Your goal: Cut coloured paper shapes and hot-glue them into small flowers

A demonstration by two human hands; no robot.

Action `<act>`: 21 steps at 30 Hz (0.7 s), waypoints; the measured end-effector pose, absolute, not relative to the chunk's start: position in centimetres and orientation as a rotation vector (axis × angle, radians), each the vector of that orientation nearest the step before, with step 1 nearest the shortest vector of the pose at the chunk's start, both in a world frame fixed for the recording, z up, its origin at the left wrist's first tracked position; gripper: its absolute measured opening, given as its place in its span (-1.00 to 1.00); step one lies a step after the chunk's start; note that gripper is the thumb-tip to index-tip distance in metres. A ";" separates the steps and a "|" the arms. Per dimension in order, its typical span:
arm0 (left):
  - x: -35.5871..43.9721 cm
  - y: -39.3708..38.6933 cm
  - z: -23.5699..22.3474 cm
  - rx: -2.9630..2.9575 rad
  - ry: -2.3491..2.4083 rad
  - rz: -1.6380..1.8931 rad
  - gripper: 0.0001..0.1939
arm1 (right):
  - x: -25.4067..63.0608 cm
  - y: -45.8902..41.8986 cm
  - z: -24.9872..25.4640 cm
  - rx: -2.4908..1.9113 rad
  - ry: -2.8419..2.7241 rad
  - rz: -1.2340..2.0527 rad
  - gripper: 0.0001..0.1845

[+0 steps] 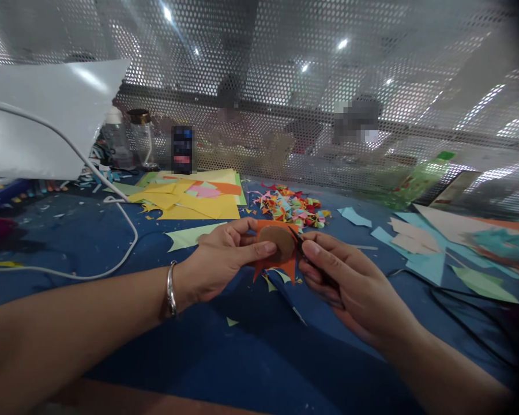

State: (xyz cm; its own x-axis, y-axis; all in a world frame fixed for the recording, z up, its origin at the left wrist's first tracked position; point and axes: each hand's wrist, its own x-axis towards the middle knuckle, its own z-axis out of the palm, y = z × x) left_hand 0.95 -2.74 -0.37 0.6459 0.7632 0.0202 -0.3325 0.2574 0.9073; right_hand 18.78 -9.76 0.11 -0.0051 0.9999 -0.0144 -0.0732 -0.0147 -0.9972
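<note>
Fingers of the left hand are pinched together on a round brown card and the orange paper behind it, in the middle of the frame. The right hand is curled around dark scissors, with the tip at the paper's upper right edge. Just above sits a pile of bright paper bits. Yellow paper lies to the upper left, on the blue table.
</note>
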 end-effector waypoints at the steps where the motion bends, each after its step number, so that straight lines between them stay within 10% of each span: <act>1: 1.0 -2.7 -0.4 1.073 0.471 0.783 -0.72 | 18.8 -9.7 0.1 -1.166 -1.151 1.260 -0.61; 21: 0.7 -2.4 -0.4 1.156 0.488 0.806 -0.72 | 19.1 -9.8 0.5 -1.250 -1.229 1.190 -0.58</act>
